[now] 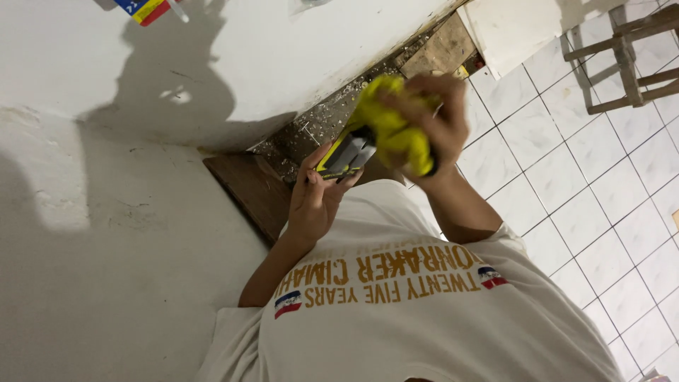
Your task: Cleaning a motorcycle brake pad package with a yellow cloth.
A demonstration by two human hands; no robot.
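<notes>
I saw the power tool (385,134) at the centre of my view, gripped from two sides: the right hand (437,117) wrapped its body at about three o'clock, and the left hand (315,198) held its lower end at about seven o'clock. The wooden board (247,191) lay on the floor just beside the left hand, at nine o'clock of it, against the foot of the wall (283,49). The wall filled the field from nine to twelve o'clock. The tiled floor (601,184) spread from two to five o'clock, with the wooden stool (626,56) standing on it at two o'clock, well apart from the hands.
</notes>
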